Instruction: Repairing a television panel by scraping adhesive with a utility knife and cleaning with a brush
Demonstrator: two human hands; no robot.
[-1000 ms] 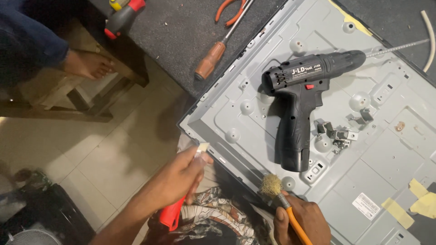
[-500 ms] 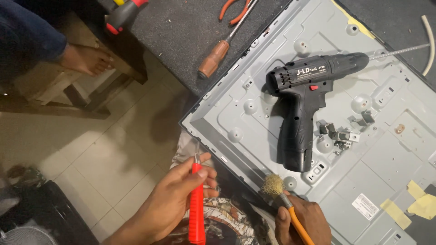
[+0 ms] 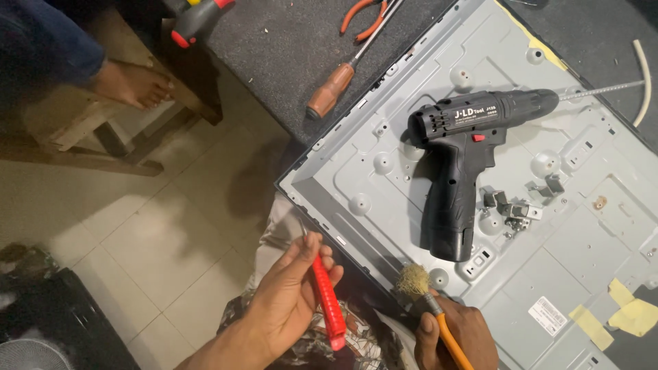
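My left hand (image 3: 288, 294) holds a red-handled tool (image 3: 327, 301), a slim screwdriver or cutter, near the lower corner of a grey metal panel (image 3: 384, 185). Its handle runs down past my palm and its thin tip points up by my thumb. My right hand (image 3: 458, 336) grips an orange-handled brush (image 3: 428, 301), whose tan bristles rest at the panel's lower edge. A black cordless drill (image 3: 466, 157) lies on the panel, its long bit pointing right.
Small loose metal brackets (image 3: 514, 205) lie beside the drill. A brown-handled screwdriver (image 3: 332, 89) and orange pliers (image 3: 360, 15) lie on the dark mat (image 3: 288, 48). Another person's bare foot (image 3: 133, 82) rests on a wooden frame at the upper left. Tiled floor lies below.
My left hand turned the red tool from hanging below the palm to upright along my fingers, and it moved slightly toward the panel's corner. The brush hand has barely moved.
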